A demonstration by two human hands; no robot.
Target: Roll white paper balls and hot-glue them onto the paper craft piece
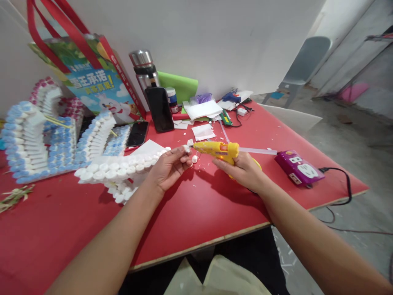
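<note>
My right hand is wrapped round the handle of a yellow hot glue gun. A long clear glue stick juts from the gun's back end. Between the fingertips of my left hand is a small white piece, and the gun's nozzle is at it; whether they touch I cannot tell. Just below lies a white round pellet on the red table. Beside my left wrist stands a white model edged with rows of white rolled pieces, partly hidden by my forearm.
Blue-and-white models stand at the left before a printed bag. A steel thermos, an upright black phone and a flat phone are behind. White papers lie at the back. A purple power socket sits right, its cord over the edge.
</note>
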